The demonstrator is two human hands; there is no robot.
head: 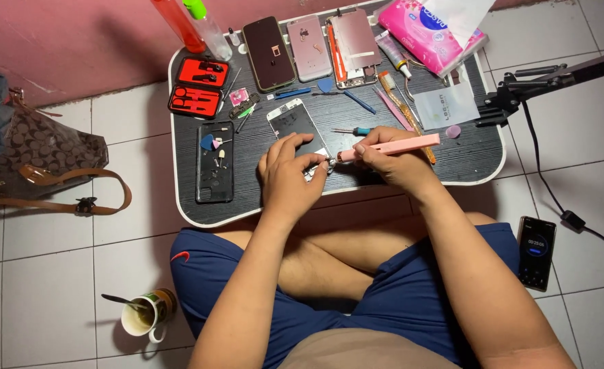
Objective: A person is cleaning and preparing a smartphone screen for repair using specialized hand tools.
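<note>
On the low dark counter across my lap, my left hand presses down on the lower end of a stripped phone frame, fingers curled over a small part I cannot make out. My right hand is clenched around a pink pen-shaped tool, its tip meeting my left fingertips at the frame's bottom corner. Crowding in close: a small screwdriver with a teal handle just above my right knuckles, a black phone back cover with tiny bits lying on it to the left, and a red tool case lying open beyond that. Further back sit a dark phone, a pink phone and a metal screen plate, with a pink tissue pack at the far corner. A black stand arm reaches in from the right. On the floor: a mug with a spoon, a brown bag, another phone.
</note>
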